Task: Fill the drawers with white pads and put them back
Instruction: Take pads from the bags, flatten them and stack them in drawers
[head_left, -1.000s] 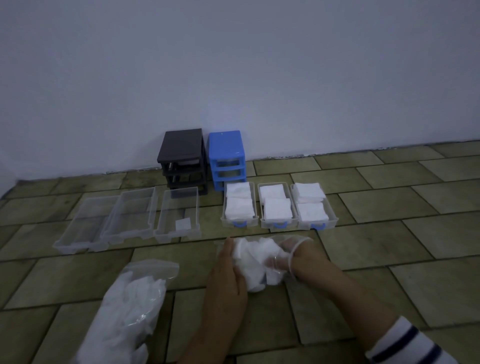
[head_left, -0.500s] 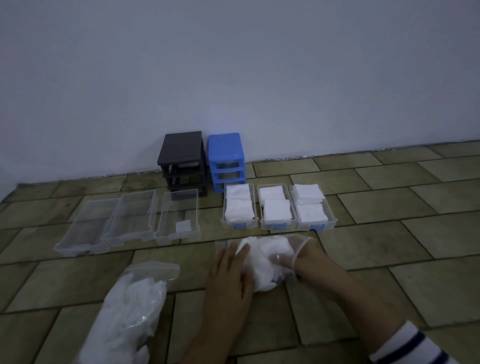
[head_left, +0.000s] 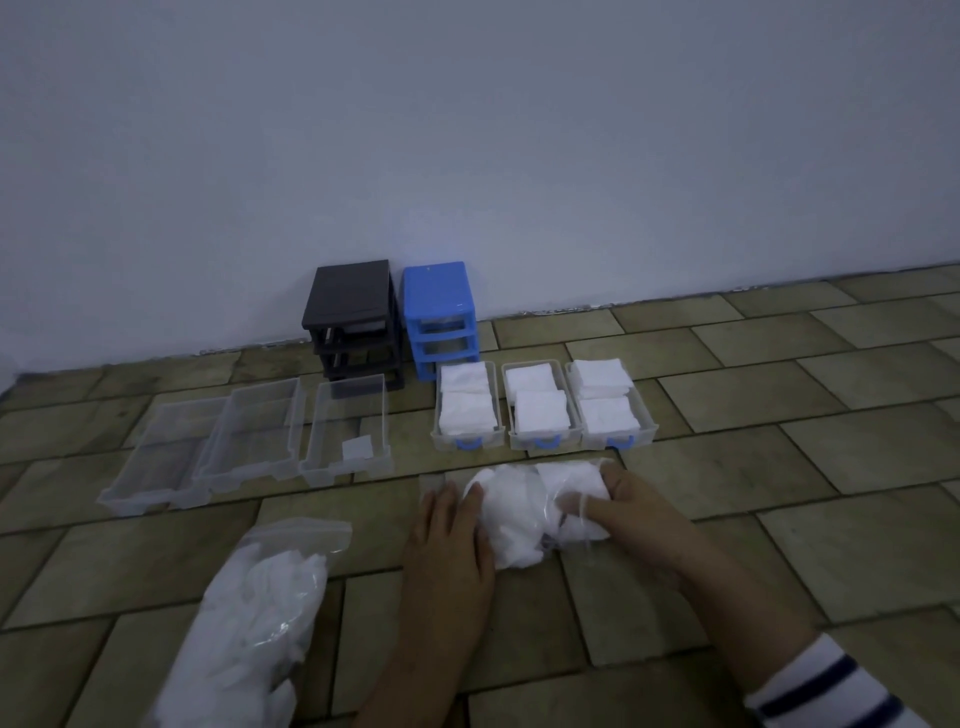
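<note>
**Both hands on a bag of white pads, drawers lined up beyond**

Nearest, at lower left, a clear bag of white pads lies on the tiled floor. Just beyond it, in the middle, a second plastic bag of pads sits between the two hands. The left hand rests flat with straight fingers pressing the bag's left side. The right hand, in a striped sleeve, grips the bag's right end with curled fingers.

Farther out stand three clear empty drawers at left; the rightmost holds one small pad. To their right, three blue-handled drawers are filled with stacked pads. Against the wall stand a black cabinet and a blue cabinet, side by side.
</note>
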